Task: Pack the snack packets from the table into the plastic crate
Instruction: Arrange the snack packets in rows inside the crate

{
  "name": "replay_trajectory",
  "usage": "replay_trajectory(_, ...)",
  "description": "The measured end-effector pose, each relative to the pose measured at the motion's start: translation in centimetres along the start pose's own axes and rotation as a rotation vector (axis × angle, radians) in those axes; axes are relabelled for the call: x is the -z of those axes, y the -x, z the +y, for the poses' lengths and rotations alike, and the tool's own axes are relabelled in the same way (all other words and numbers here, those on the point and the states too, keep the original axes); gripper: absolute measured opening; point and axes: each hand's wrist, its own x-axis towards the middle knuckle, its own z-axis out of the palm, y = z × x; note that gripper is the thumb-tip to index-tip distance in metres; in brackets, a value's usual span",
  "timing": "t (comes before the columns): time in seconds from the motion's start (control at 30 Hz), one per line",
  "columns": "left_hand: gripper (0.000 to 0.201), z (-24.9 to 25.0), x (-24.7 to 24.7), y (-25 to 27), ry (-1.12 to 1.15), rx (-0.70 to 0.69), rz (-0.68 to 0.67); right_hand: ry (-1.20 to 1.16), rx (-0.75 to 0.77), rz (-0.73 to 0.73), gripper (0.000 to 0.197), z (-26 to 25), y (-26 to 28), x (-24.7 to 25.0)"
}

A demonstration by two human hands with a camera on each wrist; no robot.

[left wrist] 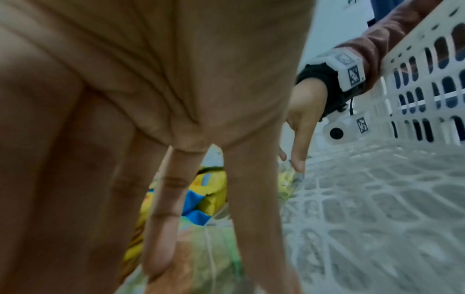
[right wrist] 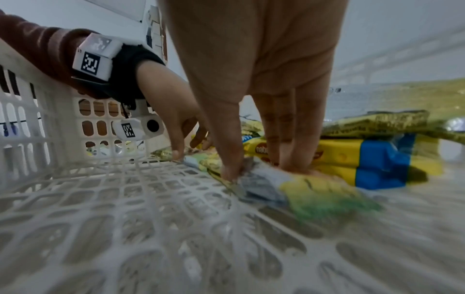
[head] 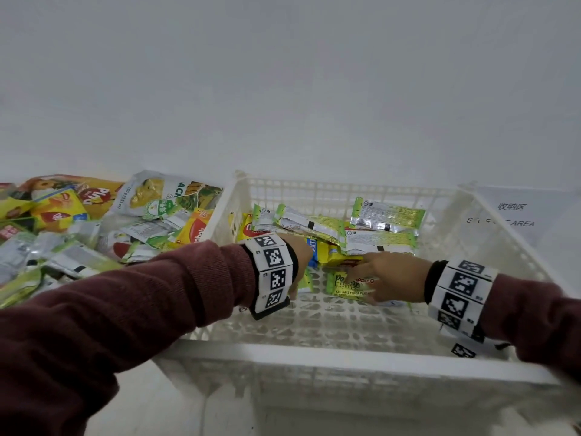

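Packets (head: 386, 215) are crowding the crate's (head: 314, 354) far half, leaving its near floor open. A loose pile (head: 151, 199) is blocking the worktop (head: 151, 404) leftward.

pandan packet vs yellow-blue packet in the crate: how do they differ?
The pandan packet is green; the yellow-blue packet is yellow with a blue band. The pandan packet lies on the floor of the crate under the right hand; the yellow-blue packet is partly covered by green packets. Both are inside the crate.

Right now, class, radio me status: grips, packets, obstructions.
Left grip open, touching a green packet. Right grip open, pressing pandan cake packet on white crate floor. Packet pile beside crate, unpacked. Nothing blocking.
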Motion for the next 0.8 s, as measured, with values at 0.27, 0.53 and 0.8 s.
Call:
replay_trajectory(0.27, 0.037, 1.5, -0.9, 0.1, -0.084, -0.058, -0.046, 0.008, 0.022, 0.028, 0.047, -1.1, -0.3, -1.3)
replay_trajectory(0.53, 0.033, 0.4, -1.5, -1.2, -0.037, 0.003, -0.106, 0.032, 0.021, 0.071, 0.048, -1.0, -0.7, -0.6)
replay_trajectory(0.8, 0.032, -2.4, -3.3, -4.4, -0.009, 0.029, -0.04, 0.09, 0.079, -0.227, 0.071, -2.1, 0.0, -1.2)
